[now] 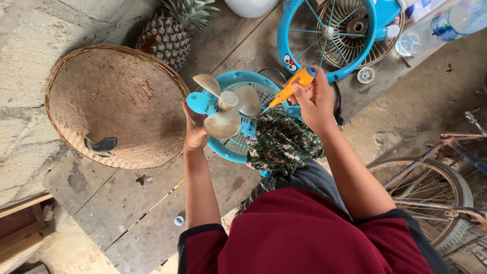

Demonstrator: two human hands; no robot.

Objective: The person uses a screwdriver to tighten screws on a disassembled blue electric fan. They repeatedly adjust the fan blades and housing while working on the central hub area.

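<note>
Person wears a dark red short-sleeved top [309,233], sleeve hems edged in a black band, one at 7 o'clock, one at 4 o'clock. Forearms bare. Grey trousers [309,177] visible above the top toward 12 o'clock. A dark green floral cloth [284,144] lies over the knee.

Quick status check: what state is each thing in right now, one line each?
Fan: front guard off, blades bare, held up by left hand.
Screwdriver: in right hand, tip at the fan's hub.
Front guard: detached, lying flat on the boards.
Woven basket tray: lying flat.
Pineapple: whole, on its side.
Water bottle: lying down.
</note>
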